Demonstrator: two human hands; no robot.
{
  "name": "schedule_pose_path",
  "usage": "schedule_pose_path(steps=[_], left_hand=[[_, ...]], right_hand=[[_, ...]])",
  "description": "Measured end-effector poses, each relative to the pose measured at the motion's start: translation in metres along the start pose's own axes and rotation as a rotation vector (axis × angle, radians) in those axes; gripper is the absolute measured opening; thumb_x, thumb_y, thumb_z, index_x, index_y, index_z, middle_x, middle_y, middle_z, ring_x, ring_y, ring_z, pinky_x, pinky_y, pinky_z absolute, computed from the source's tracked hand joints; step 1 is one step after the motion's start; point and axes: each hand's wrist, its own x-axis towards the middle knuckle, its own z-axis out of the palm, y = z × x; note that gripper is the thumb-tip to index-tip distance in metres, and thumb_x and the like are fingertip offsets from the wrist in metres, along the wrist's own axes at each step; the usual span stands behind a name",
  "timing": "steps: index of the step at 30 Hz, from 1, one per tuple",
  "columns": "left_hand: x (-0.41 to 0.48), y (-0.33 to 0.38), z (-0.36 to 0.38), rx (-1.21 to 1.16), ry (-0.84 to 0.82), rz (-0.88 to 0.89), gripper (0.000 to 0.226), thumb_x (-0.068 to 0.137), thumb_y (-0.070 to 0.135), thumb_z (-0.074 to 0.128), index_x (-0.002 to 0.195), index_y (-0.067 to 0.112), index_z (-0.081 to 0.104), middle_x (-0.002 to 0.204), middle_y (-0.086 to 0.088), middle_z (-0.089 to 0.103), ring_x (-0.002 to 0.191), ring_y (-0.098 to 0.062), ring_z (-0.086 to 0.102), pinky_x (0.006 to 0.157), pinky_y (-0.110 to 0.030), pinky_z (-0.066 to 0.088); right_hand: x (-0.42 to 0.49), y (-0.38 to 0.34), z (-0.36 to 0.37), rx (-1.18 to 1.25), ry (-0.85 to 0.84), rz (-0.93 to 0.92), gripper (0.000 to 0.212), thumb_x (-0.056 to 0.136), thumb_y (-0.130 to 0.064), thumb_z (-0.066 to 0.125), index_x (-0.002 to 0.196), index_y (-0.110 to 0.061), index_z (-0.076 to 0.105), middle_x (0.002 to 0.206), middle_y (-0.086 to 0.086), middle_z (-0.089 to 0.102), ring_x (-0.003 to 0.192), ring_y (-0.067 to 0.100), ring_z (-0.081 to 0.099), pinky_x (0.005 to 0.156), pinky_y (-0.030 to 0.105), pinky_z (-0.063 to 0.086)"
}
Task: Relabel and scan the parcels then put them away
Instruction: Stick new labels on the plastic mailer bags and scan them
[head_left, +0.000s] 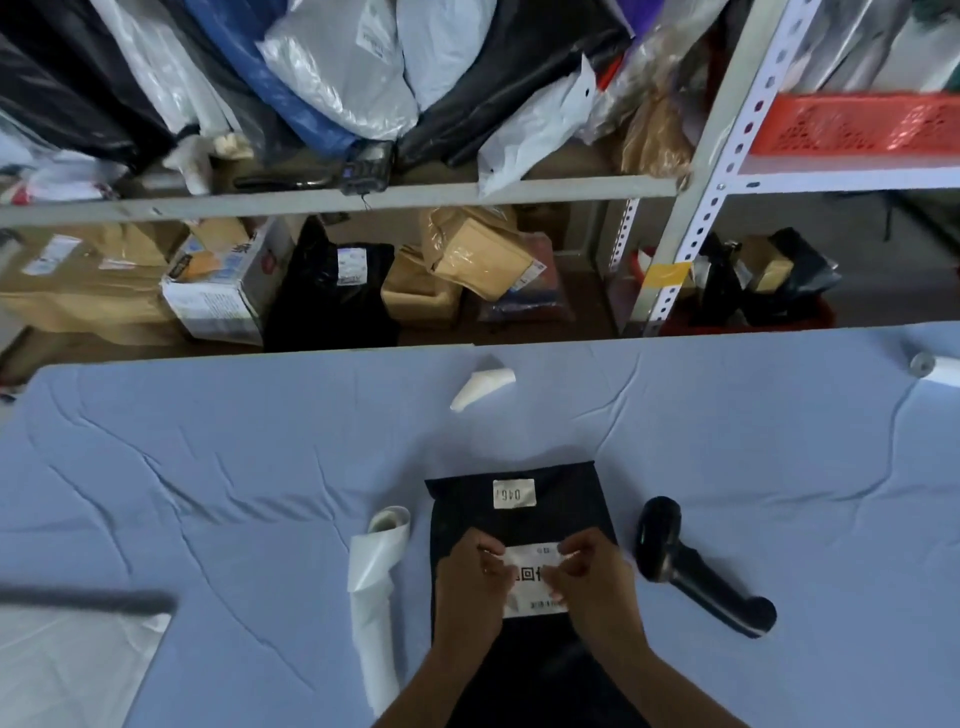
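Note:
A black poly-bag parcel (561, 509) lies on the blue-covered table (208, 467) in front of me. A small white sticker reading 0467 (514, 492) sits near its far edge. A larger white shipping label (535, 579) with a QR code lies on the parcel's middle. My left hand (475, 582) pinches the label's left edge and my right hand (592, 577) pinches its right edge. A black handheld scanner (696, 566) lies on the table to the right of the parcel, untouched.
A curled strip of white label backing (376, 582) lies left of the parcel, and another scrap (480, 387) lies farther back. A label roll (930, 366) sits at the table's right edge. Metal shelves (363, 197) behind hold many bagged and boxed parcels. A red basket (852, 122) sits upper right.

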Motion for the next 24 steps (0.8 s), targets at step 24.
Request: schedule_pose_path(steps=[24], left_hand=[[-0.013, -0.066, -0.002, 0.467, 0.044, -0.171, 0.052, 0.091, 0.041, 0.057, 0.128, 0.012, 0.034, 0.123, -0.004, 0.047, 0.113, -0.018, 0.050, 0.094, -0.025, 0.041]], right_hand=[[-0.018, 0.050, -0.015, -0.812, 0.043, 0.017, 0.048, 0.087, -0.052, 0.056, 0.115, -0.020, 0.032, 0.114, -0.002, 0.036, 0.111, 0.016, 0.042, 0.087, 0.027, 0.048]])
